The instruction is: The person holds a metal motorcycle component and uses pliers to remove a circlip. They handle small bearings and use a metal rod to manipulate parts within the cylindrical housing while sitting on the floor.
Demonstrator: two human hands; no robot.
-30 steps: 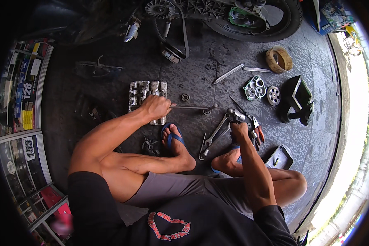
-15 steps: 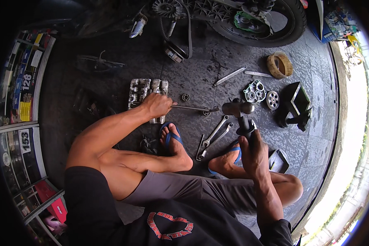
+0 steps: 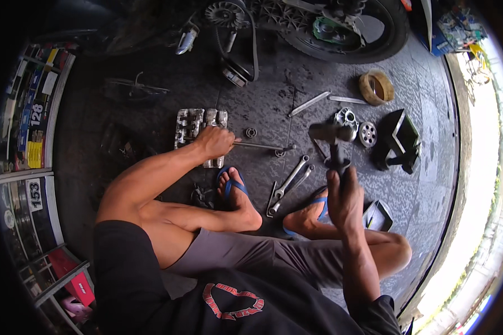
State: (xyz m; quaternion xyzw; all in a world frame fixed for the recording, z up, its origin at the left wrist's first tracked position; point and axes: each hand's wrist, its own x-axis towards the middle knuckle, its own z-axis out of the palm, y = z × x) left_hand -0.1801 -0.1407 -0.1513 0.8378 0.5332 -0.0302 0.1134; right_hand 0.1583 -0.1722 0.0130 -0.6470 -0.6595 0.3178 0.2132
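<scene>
My left hand point(image 3: 216, 142) is closed on a long metal bar point(image 3: 260, 146), over a blocky silver metal piece point(image 3: 184, 128). The bar's free end reaches right, over a small round part point(image 3: 279, 153); whether they touch I cannot tell. My right hand point(image 3: 345, 198) grips a hammer point(image 3: 332, 134) by its dark handle, held upright in view with its head right of the bar's end. A small bearing-like ring point(image 3: 251, 133) lies above the bar. Spanners point(image 3: 290, 178) lie on the floor between the bar and my right foot. The hammer partly hides a metal cover point(image 3: 345, 116) behind it.
A partly dismantled motorbike point(image 3: 346, 33) with a hanging belt point(image 3: 254, 56) is at the top. At right are a yellowish drum point(image 3: 376, 88), a holed disc point(image 3: 367, 134), a dark metal box point(image 3: 399, 145) and a shallow tray point(image 3: 377, 215). Shelving point(image 3: 33, 134) lines the left side.
My right hand has lifted the hammer from the tools lying on the floor; since half a second ago its head has shifted slightly up and right. My left hand still holds the bar.
</scene>
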